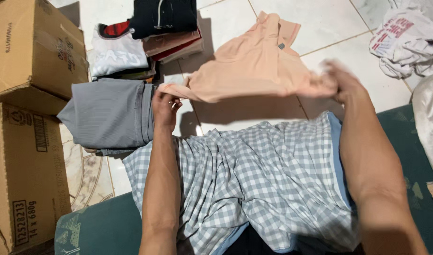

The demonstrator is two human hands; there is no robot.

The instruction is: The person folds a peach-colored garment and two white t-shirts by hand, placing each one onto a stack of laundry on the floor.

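Note:
A peach-coloured collared shirt (254, 66) hangs in the air above the white tiled floor, stretched between both hands. My left hand (165, 107) grips its lower left edge. My right hand (341, 82), blurred, grips its lower right edge. Below my arms a grey and white checked garment (268, 179) lies spread over my lap. A folded grey garment (110, 113) lies on the floor just left of my left hand.
Cardboard boxes (30, 52) stand at the left. A stack of folded clothes (164, 28) and a white printed shirt (117, 54) lie at the top. A crumpled white garment (405, 40) lies top right. A dark green mat (405, 141) is under me.

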